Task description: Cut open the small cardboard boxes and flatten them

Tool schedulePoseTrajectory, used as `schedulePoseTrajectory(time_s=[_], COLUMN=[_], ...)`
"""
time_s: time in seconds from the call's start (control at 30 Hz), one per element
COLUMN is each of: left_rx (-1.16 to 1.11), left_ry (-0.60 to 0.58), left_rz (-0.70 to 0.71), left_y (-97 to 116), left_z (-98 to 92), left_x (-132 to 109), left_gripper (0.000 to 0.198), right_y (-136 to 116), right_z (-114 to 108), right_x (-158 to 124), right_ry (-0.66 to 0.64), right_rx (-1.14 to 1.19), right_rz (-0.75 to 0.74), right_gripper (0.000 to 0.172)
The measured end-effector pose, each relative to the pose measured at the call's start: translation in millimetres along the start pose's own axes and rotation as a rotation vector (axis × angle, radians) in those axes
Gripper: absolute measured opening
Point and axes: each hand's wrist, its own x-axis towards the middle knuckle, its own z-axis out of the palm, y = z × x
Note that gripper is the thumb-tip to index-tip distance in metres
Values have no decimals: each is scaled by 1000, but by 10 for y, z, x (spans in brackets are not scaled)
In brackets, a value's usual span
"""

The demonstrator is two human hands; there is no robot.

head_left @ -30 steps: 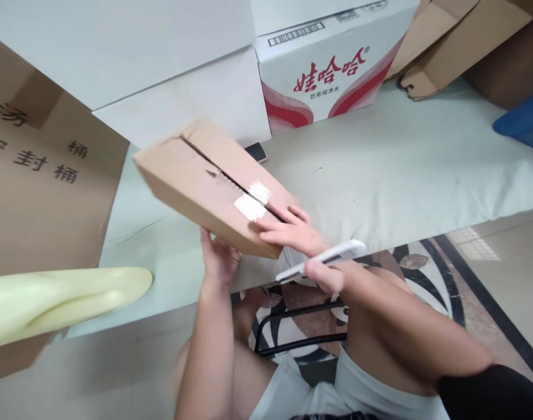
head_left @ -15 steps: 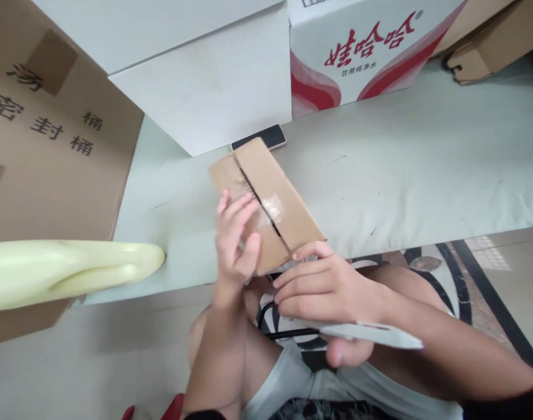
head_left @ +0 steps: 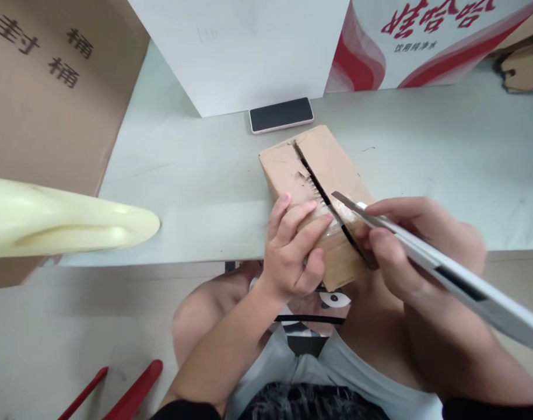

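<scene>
A small brown cardboard box [head_left: 332,153] rests at an angle by the near edge of the cloth-covered table. A dark gap runs between its top flaps, with torn, shiny clear tape [head_left: 335,226] near the middle. My left hand [head_left: 295,251] is pressed over the left flap, fingers bent, thumb by the near side, holding the box. In my right hand [head_left: 406,245] is a white and grey utility knife [head_left: 452,277]. Its metal blade sticks out over the right flap, close to the gap; whether the tip touches cannot be told.
Behind the box lies a black-screened phone [head_left: 281,115] before a white carton [head_left: 253,52]. A red-and-white carton [head_left: 358,52] stands right of it. A large brown carton [head_left: 60,116] and a pale yellow smooth object [head_left: 74,219] are at left. Red legs [head_left: 133,391] show on the floor.
My right hand has lifted and turned the utility knife, bringing its blade over the box. My left hand has come down onto the left flap. The view has shifted, uncovering the whole phone.
</scene>
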Motion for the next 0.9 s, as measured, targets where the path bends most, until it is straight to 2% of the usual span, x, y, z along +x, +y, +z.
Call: schedulePoseTrajectory(time_s=[0.17,0.33,0.67,0.9], left_rx=[32,33,32,41], left_ry=[-7,47,51,42], left_rz=[36,30,35,0], left_y=[-39,-57,-61,-61], left_z=[-32,15,13,23], left_x=[-31,-58,-35,-79], left_gripper=[43,46,42,41], right_y=[35,57,47,64], right_z=[57,37,61,39], right_x=[13,6,41,49], right_ry=[-19,-30,-55,-70], right_rx=[-185,-226,-265,-183], right_rz=[-186,-203,-217,-325], right_gripper=[8,10,9,9])
